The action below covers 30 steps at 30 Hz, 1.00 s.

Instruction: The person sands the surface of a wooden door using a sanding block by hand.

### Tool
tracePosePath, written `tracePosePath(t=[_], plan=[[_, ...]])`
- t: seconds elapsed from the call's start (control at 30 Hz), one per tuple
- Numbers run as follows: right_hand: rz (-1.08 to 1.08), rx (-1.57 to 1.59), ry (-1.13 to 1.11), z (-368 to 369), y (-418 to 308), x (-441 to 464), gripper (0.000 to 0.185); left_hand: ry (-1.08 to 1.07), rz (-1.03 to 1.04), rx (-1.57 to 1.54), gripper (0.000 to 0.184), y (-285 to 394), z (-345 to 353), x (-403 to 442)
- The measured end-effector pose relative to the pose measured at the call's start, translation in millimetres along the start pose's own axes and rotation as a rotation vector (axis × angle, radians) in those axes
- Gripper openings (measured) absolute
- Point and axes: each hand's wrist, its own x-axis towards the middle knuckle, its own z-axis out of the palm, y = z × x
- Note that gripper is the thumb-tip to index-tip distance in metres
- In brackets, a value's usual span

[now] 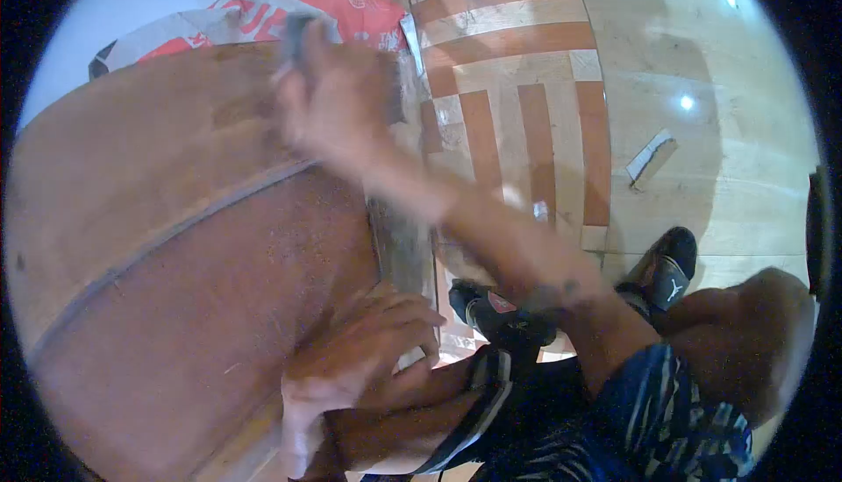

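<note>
A small grey block [301, 36] is gripped in my right hand [338, 100], which is blurred by motion over the far part of a large brown wooden panel [202, 280]. A grey seam runs across this panel between a lighter band and a redder part. Close to my body, my left hand [364, 355] lies at the panel's right edge with its fingers apart and slightly bent. Between the fingers and my leg shows a small white patch I cannot make out.
A red and white printed sack [342, 13] lies beyond the panel's far edge. Striped wood-look flooring [526, 114] and pale glossy tiles [745, 175] are on the right, with a broken strip [651, 157] on them. My dark shoes [671, 271] are below my right arm.
</note>
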Motion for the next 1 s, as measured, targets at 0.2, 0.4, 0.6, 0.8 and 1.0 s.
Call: tracePosePath(t=[0.2,0.4,0.6,0.8,1.0], plan=[[-0.132,-0.035,0.191,15,-22,-68,0.068,0.005,-0.006,0.074,0.010,4,1,4],[0.141,0.164,-0.140,-1,47,-2,0.074,0.001,0.031,-0.006,0.011,5,-1,1],[0.022,-0.003,-0.017,5,-19,-88,0.072,0.043,0.017,0.033,0.011,12,-7,-2],[0.323,0.209,-0.180,-12,55,-9,0.072,-0.035,-0.027,0.014,0.014,5,-9,0],[-0.128,-0.103,0.200,17,-2,-99,0.065,0.031,0.016,0.025,0.016,8,-8,-3]])
